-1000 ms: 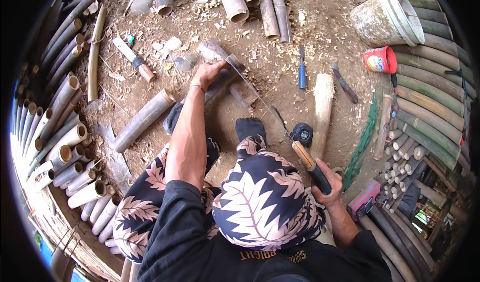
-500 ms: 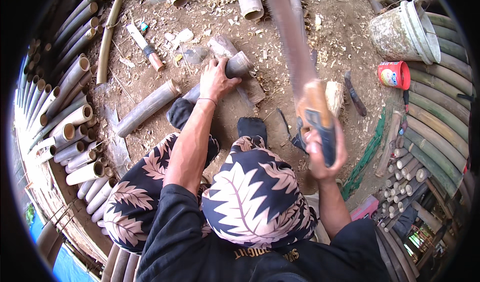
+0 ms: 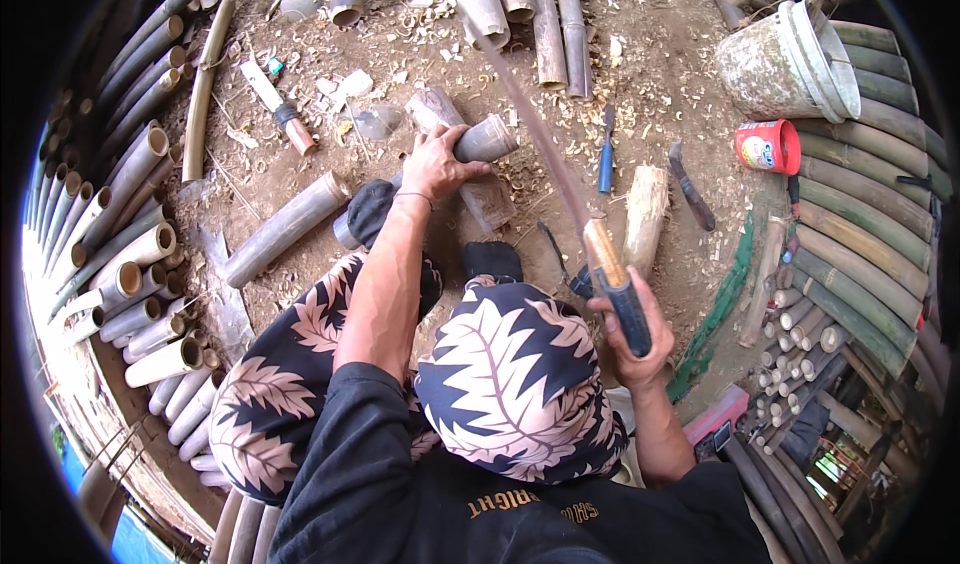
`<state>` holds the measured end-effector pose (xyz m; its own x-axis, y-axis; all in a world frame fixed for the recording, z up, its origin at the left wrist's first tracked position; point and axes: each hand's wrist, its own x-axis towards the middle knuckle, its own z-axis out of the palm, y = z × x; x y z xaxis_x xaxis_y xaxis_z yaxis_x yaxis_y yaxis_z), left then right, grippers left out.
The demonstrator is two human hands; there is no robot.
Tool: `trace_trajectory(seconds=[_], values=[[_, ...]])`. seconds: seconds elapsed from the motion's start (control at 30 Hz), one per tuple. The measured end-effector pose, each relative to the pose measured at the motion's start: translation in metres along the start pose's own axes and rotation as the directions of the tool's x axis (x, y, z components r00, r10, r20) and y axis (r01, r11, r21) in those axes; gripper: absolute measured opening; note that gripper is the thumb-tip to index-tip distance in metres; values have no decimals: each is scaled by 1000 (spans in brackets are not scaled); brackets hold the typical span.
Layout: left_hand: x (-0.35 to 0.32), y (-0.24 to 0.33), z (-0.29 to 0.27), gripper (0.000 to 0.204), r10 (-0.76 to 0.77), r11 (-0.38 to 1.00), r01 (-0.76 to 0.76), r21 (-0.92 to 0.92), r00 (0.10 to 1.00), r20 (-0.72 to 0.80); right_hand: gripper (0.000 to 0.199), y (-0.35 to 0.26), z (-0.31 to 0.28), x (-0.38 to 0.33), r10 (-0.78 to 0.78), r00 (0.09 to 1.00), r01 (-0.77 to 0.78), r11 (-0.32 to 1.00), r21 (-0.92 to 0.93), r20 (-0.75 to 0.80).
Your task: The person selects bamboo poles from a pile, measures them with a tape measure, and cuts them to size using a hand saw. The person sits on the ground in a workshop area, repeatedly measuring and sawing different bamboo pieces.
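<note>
Stacked pale bamboo poles (image 3: 120,264) line the left edge; the left hand (image 3: 437,164) presses down on a short grey bamboo tube (image 3: 480,142) lying on the dirt, its long axis running left-right, propped across a stubby wooden block (image 3: 465,164); the right hand (image 3: 632,339) is clenched on a long blurred blade with wooden handle (image 3: 600,264), raised right of the tube, blade slanting up-left above it; open ground lies between; a red tin cup (image 3: 768,147) sits well right.
</note>
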<state>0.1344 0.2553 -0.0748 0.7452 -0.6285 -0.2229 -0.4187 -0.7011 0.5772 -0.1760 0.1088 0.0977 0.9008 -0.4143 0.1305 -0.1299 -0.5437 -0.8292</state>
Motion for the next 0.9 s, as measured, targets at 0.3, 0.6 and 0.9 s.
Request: trace_trajectory(seconds=[0.3, 0.6, 0.9], values=[[-4, 13, -2, 59, -104, 992, 114, 59, 983, -154, 51, -12, 30, -9, 29, 999, -27, 991, -130, 16], [2, 4, 9, 59, -109, 992, 118, 38, 975, -196, 58, -35, 13, -58, 161, 985, -146, 973, -177, 69], [2, 20, 6, 57, -104, 992, 117, 47, 968, -227, 53, 24, 93, 52, 98, 995, -98, 995, -5, -26]])
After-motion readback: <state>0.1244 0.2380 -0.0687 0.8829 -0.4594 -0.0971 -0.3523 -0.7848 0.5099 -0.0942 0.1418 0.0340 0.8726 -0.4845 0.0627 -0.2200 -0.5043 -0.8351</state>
